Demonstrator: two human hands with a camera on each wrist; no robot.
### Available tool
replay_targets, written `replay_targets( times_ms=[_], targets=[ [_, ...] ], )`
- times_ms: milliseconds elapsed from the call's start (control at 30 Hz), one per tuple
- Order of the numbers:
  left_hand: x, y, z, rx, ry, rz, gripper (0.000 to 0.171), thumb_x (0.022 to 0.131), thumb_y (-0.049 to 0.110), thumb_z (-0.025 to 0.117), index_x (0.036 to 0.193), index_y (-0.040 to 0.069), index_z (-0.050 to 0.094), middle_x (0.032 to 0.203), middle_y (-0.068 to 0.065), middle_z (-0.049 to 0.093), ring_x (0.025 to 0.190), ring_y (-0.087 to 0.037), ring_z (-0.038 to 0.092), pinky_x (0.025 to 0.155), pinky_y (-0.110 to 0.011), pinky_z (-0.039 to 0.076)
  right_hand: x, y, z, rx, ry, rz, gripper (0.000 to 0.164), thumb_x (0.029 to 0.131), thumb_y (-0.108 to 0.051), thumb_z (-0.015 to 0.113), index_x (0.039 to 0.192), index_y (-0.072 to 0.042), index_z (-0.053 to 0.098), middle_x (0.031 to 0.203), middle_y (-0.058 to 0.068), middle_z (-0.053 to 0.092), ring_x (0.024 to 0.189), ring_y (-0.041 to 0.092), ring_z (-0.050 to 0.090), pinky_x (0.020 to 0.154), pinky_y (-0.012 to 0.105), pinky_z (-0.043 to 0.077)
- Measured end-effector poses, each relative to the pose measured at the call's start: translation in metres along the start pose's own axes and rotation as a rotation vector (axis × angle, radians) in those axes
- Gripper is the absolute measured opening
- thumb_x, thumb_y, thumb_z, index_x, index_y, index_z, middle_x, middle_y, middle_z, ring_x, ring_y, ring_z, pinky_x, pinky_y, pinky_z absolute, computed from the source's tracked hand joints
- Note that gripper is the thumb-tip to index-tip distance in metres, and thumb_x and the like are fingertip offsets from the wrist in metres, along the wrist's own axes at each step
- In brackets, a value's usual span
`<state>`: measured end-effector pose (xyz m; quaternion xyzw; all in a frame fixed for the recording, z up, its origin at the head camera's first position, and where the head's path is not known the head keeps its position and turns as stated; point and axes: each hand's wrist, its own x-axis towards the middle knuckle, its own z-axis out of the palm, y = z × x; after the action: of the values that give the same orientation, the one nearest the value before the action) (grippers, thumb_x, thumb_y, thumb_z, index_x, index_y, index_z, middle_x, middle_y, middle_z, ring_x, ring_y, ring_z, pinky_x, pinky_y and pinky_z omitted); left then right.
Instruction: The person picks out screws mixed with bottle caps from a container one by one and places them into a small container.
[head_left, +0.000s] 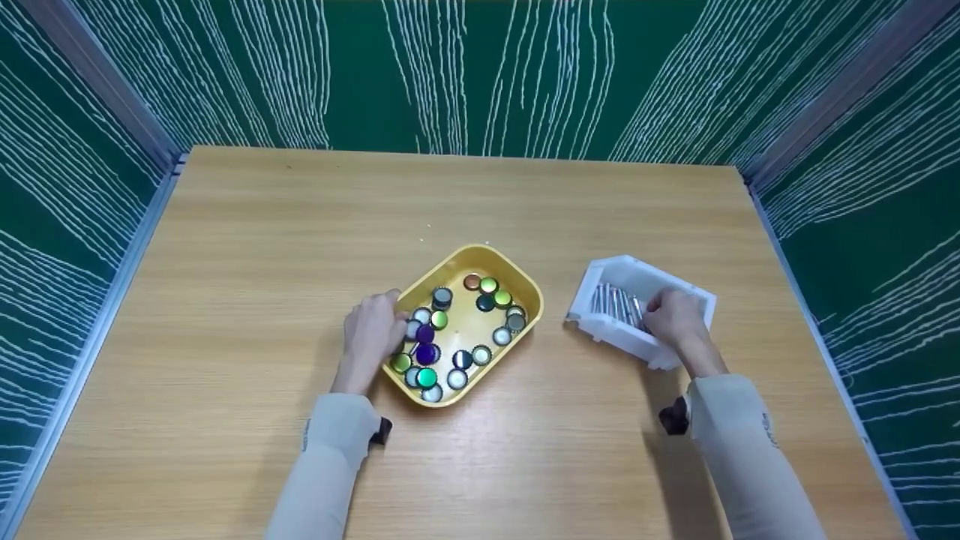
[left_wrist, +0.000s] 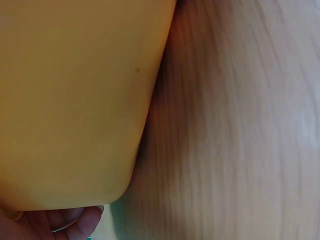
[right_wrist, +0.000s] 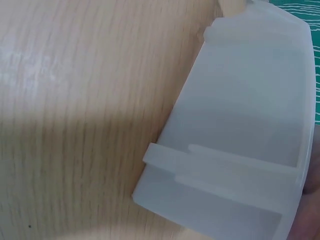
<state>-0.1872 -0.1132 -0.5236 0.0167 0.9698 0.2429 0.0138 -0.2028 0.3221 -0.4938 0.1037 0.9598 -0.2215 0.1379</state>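
Observation:
A yellow plastic tray (head_left: 480, 259) lies diagonally on the table, with several loose bottle caps (head_left: 425, 353) in purple, green, silver and dark colours. At its left side my left hand (head_left: 373, 330) grips the rim; its curled fingers (left_wrist: 85, 222) show at the rim in the left wrist view. To the right is a white plastic bin (head_left: 630, 266) holding a row of thin silvery metal pieces (head_left: 615, 304). My right hand (head_left: 677, 322) reaches into this bin, its fingertips by the metal pieces. Whether it pinches one is hidden; the bin wall (right_wrist: 245, 100) blocks the right wrist view.
Both containers stand on a wooden table (head_left: 450, 195) with a gap between them. A few tiny white specks lie behind the yellow tray. Green walls (head_left: 360, 75) with white streaks rise behind the table and at both sides.

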Motion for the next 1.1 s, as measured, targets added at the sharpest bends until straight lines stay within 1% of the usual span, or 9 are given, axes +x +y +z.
replay_targets(
  times_ms=[133, 267, 400, 500, 600, 733, 867, 1000, 1100],
  targets=[
    [-0.001, 0.000, 0.000, -0.012, -0.001, -0.001, 0.024, 0.092, 0.021, 0.064, 0.110, 0.005, 0.067, 0.093, -0.017, 0.072, 0.070, -0.031, 0.065, 0.063, -0.042, 0.056, 0.000, 0.001, 0.000, -0.001, 0.001, -0.012, 0.023, 0.092, -0.007, 0.053, 0.105, 0.008, 0.064, 0.103, 0.026, 0.065, 0.086, 0.031, 0.062, 0.071, 0.032, 0.049],
    [-0.001, 0.001, 0.000, -0.008, 0.011, -0.002, 0.021, 0.091, 0.021, 0.064, 0.106, 0.006, 0.067, 0.095, -0.018, 0.072, 0.076, -0.036, 0.068, 0.064, -0.047, 0.056, -0.003, 0.000, -0.002, -0.008, 0.027, -0.051, 0.026, 0.091, -0.010, 0.052, 0.105, 0.008, 0.064, 0.102, 0.027, 0.066, 0.085, 0.031, 0.062, 0.068, 0.031, 0.050],
    [-0.001, 0.001, 0.000, -0.009, 0.021, -0.002, 0.018, 0.090, 0.020, 0.065, 0.102, 0.006, 0.067, 0.094, -0.018, 0.072, 0.080, -0.038, 0.069, 0.066, -0.050, 0.056, -0.006, -0.003, -0.007, -0.019, 0.086, -0.100, 0.027, 0.089, -0.012, 0.050, 0.101, 0.008, 0.064, 0.095, 0.025, 0.068, 0.073, 0.026, 0.062, 0.057, 0.026, 0.046],
    [-0.001, 0.001, 0.000, -0.010, 0.018, -0.001, 0.019, 0.091, 0.020, 0.065, 0.102, 0.006, 0.067, 0.093, -0.017, 0.072, 0.080, -0.038, 0.069, 0.067, -0.049, 0.056, -0.008, -0.010, -0.011, -0.010, 0.122, -0.115, 0.026, 0.090, -0.012, 0.050, 0.103, 0.007, 0.063, 0.091, 0.023, 0.067, 0.066, 0.021, 0.059, 0.052, 0.024, 0.043],
    [-0.001, 0.002, 0.000, -0.009, 0.012, -0.001, 0.022, 0.091, 0.020, 0.065, 0.106, 0.005, 0.067, 0.095, -0.018, 0.073, 0.081, -0.038, 0.069, 0.068, -0.049, 0.057, -0.009, -0.021, -0.014, -0.026, 0.150, -0.132, 0.027, 0.092, -0.013, 0.050, 0.107, 0.006, 0.063, 0.091, 0.023, 0.067, 0.063, 0.019, 0.057, 0.051, 0.024, 0.041],
    [0.000, 0.002, 0.000, -0.018, 0.000, -0.005, 0.024, 0.092, 0.021, 0.064, 0.110, 0.005, 0.067, 0.096, -0.018, 0.073, 0.078, -0.035, 0.069, 0.068, -0.047, 0.057, -0.009, -0.041, -0.017, -0.038, 0.165, -0.159, 0.030, 0.095, -0.017, 0.050, 0.113, 0.004, 0.062, 0.094, 0.022, 0.067, 0.066, 0.021, 0.059, 0.052, 0.024, 0.042],
    [0.000, 0.001, -0.001, -0.017, -0.007, -0.008, 0.024, 0.093, 0.021, 0.064, 0.110, 0.005, 0.067, 0.094, -0.017, 0.072, 0.074, -0.032, 0.068, 0.066, -0.045, 0.057, -0.009, -0.064, -0.015, -0.027, 0.194, -0.200, 0.032, 0.094, -0.022, 0.052, 0.114, 0.000, 0.064, 0.094, 0.019, 0.070, 0.068, 0.022, 0.061, 0.053, 0.025, 0.044],
    [0.000, 0.001, -0.001, -0.024, -0.009, -0.010, 0.024, 0.093, 0.021, 0.064, 0.111, 0.005, 0.066, 0.092, -0.016, 0.072, 0.071, -0.031, 0.067, 0.064, -0.043, 0.056, -0.009, -0.086, -0.003, -0.013, 0.266, -0.287, 0.030, 0.090, -0.026, 0.057, 0.104, -0.003, 0.068, 0.088, 0.016, 0.073, 0.069, 0.025, 0.064, 0.057, 0.031, 0.049],
    [0.000, 0.001, 0.000, -0.025, 0.003, -0.007, 0.023, 0.092, 0.020, 0.064, 0.110, 0.005, 0.067, 0.091, -0.015, 0.072, 0.071, -0.030, 0.066, 0.064, -0.042, 0.056, -0.011, -0.102, 0.011, 0.004, 0.309, -0.412, 0.025, 0.087, -0.022, 0.060, 0.097, -0.002, 0.070, 0.086, 0.016, 0.073, 0.071, 0.028, 0.067, 0.063, 0.038, 0.053]
  ],
)
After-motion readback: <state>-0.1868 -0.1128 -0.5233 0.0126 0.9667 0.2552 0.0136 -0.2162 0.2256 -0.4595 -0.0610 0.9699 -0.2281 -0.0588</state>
